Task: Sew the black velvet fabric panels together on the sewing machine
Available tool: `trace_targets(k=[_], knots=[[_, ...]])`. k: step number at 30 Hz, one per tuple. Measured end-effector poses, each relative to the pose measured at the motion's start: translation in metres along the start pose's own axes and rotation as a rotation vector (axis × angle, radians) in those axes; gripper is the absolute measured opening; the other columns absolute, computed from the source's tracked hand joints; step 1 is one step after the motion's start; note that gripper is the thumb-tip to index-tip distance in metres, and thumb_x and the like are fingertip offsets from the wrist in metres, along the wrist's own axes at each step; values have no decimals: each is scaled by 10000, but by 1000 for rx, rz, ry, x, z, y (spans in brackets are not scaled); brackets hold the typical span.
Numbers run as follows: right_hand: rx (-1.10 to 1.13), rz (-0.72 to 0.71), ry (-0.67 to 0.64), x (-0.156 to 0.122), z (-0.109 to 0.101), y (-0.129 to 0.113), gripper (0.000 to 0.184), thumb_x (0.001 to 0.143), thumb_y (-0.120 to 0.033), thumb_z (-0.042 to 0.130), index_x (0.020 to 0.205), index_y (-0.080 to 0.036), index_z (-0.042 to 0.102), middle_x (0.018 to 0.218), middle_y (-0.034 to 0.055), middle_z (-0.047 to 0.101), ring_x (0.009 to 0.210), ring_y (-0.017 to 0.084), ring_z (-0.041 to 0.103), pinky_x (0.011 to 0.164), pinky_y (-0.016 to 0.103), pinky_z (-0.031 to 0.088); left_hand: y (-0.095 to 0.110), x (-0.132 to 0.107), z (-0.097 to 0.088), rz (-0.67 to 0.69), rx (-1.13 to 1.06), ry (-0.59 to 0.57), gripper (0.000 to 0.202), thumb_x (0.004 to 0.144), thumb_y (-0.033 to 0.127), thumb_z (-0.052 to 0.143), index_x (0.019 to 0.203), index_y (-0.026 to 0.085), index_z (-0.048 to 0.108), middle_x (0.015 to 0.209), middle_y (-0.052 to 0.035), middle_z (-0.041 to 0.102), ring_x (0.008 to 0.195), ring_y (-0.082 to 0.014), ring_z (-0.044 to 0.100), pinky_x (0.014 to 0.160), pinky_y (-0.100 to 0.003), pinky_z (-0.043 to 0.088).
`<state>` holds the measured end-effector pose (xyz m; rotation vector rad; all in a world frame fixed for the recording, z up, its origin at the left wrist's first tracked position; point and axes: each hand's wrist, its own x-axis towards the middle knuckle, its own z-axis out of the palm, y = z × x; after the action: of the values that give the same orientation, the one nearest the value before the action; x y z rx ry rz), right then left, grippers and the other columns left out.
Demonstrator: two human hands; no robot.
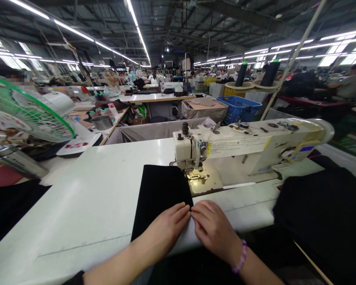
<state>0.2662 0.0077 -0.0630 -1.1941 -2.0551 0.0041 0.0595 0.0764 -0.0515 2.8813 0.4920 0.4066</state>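
A black fabric piece (161, 194) lies flat on the white sewing table (91, 198), its far right corner beside the presser foot (195, 174) of a cream sewing machine (249, 146). My left hand (166, 229) rests on the near right part of the fabric, fingers together and pinching its right edge. My right hand (213, 229), with a beaded bracelet at the wrist, meets it fingertip to fingertip at that same corner of the edge, fingers curled.
A pile of black fabric (326, 213) lies at the right of the table. A green-rimmed fan (23, 111) stands at the left, with more dark cloth (8, 206) below it. Bins, a blue crate (239, 109) and other workstations with people fill the hall behind.
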Motion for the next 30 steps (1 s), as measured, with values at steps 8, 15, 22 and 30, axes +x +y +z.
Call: trace_targets(k=[8,15,22,30], knots=[[-133,103,-40,31,11,24,207,809,-47,588,887,-189,717,873,62,605,885,240,527,825,408,471,-37,32,-12,-5,0,8,387,896,64,484,1225,137,674,1254,-166,692,1241,-287,618,1069,-458,509],[-208,145,-64,61,18,41,194,835,-55,611,887,-193,738,875,60,629,904,243,538,838,394,458,-65,51,-24,-21,-12,61,332,899,59,469,1096,145,721,1187,-150,702,1133,-246,655,1002,-415,551],[-212,176,-14,57,18,37,250,855,-62,576,1020,-188,716,962,88,655,954,269,564,874,437,476,-84,68,-30,-50,33,33,312,967,123,430,1091,133,716,1183,-147,685,1132,-238,648,1014,-381,540],[-249,214,260,-30,-68,32,229,972,-203,507,1155,-216,644,1042,91,668,975,255,620,916,433,484,-83,67,-24,-350,97,104,362,1011,192,388,1228,141,674,1329,-148,638,1233,-249,602,1088,-400,470]])
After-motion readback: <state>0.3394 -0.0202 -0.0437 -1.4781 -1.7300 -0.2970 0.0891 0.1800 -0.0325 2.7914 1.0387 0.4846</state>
